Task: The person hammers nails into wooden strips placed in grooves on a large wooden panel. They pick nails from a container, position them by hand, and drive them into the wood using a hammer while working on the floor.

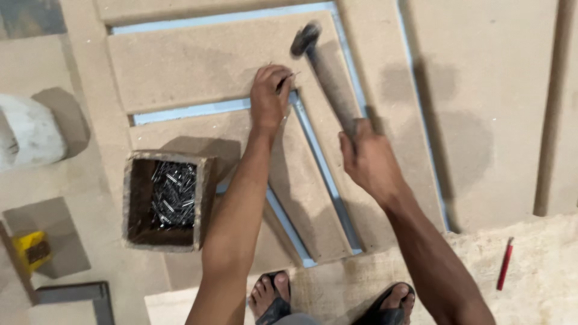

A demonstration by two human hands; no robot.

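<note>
1. Nearest the camera are the person's two feet in dark sandals (337, 304), at the bottom edge of the head view, standing on the board floor.
2. The largest thing is the fibreboard panel (198, 60), tan and flat, cut into sections with pale blue strips (319, 162) showing in the grooves between them.
3. A further tan board (481, 90) lies to the right of it, beyond a long blue groove.
4. A white rounded block (30, 132) sits at the left edge, well apart from the hands.
5. A small open box (133, 201) with worn brown walls stands just left of the left forearm; it is full of loose metal nails (173, 192).
6. The hammer (328, 78) is raised over the panel, blurred, its dark head up and to the left, its handle running down into the right hand.
7. The right hand (367, 159) has its fingers wrapped fully round the lower end of the handle.
8. The left hand (269, 93) rests on the panel beside a blue groove, its fingers pinched together on a thin nail (288, 78) held against the board.
9. A red pencil (504, 263) lies on the floor at the right.
10. A small yellow object (30, 248) lies at the lower left.
</note>
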